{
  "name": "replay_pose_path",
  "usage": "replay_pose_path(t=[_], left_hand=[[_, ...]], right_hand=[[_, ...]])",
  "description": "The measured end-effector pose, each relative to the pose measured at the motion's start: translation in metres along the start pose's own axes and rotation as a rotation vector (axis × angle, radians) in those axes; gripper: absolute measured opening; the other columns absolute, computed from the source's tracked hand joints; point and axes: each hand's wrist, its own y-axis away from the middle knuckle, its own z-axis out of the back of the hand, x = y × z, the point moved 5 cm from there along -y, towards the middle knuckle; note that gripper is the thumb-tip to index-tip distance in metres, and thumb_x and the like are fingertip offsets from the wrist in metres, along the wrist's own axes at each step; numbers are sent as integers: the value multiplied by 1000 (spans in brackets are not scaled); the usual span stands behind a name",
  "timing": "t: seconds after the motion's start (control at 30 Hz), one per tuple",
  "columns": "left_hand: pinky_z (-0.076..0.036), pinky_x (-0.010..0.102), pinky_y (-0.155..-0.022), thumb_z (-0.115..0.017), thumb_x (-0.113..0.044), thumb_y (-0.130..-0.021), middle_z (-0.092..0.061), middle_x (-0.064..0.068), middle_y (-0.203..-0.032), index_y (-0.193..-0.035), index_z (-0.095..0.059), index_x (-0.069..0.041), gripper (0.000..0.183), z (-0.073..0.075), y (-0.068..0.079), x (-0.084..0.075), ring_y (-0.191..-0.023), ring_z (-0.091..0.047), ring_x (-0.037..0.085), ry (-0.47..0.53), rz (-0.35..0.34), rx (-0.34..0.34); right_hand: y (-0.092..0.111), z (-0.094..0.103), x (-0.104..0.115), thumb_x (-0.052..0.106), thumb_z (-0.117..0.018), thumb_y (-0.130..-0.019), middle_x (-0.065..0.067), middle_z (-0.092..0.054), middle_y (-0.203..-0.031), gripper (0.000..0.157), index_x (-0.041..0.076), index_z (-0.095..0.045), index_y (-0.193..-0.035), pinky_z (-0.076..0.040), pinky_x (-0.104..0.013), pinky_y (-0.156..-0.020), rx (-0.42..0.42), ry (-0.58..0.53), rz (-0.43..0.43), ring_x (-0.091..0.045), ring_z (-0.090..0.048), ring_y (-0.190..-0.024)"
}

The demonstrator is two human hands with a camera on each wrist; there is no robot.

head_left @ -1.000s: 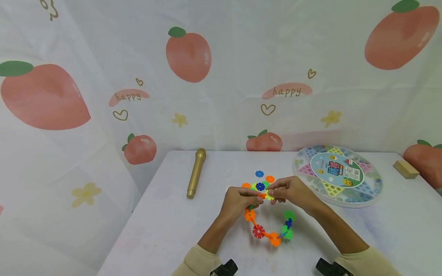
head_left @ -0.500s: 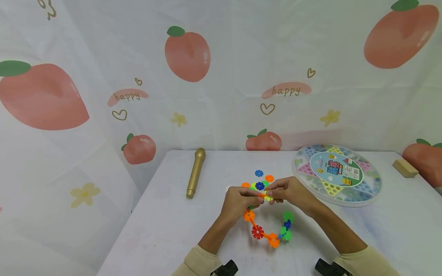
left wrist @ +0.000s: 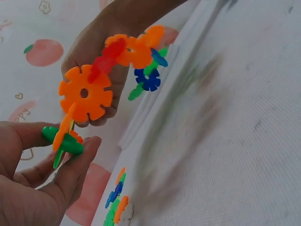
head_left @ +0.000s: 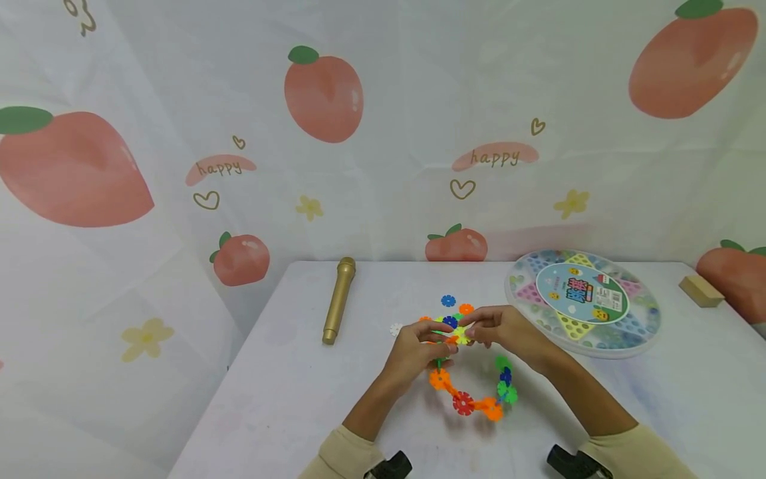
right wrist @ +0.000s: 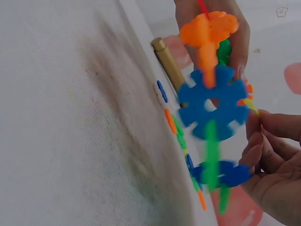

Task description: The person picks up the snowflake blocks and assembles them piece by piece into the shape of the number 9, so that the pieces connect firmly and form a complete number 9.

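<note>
Left hand: fingertips pinching green disc in flower-disc chain, thumb and finger kept apart only by disc's width. Right hand: thumb and finger clamped on rim of yellow disc, just beside left fingertips; can't tell if yellow is linked to chain. Chain held up over bench, curving round toward person, orange/red/green/blue. Beyond hands: loose blue disc. Left: gold tube. Right: round game box, wood block past it
</note>
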Motion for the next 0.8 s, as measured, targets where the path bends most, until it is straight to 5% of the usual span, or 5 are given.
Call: replay_pose_path(t=[0.37,0.57,0.8], left_hand=[[-65,30,-76,-73,-28,-101,-79,8,-107,-124,-74,-6,32,-1,2,0,-100,-79,34,-65,-8,38],[-62,25,-67,-72,-19,-101,-81,9,-99,-119,-78,-7,23,5,2,-2,-87,-80,24,-112,-10,3],[-61,25,-67,-71,-16,-102,-80,7,-98,-116,-81,-8,19,15,0,-5,-85,-80,22,-145,8,12]], right_hand=[[-1,-8,1,26,-74,-99,-10,-79,-94,29,5,-76,-119,-55,-37,-82,30,13,-2,-31,-67,-98],[-2,-12,-1,26,-73,-99,-9,-79,-97,29,6,-76,-120,-55,-38,-84,71,18,6,-31,-68,-101],[-3,4,0,23,-70,-101,-11,-79,-107,32,1,-73,-123,-57,-36,-80,-17,71,39,-34,-68,-101]])
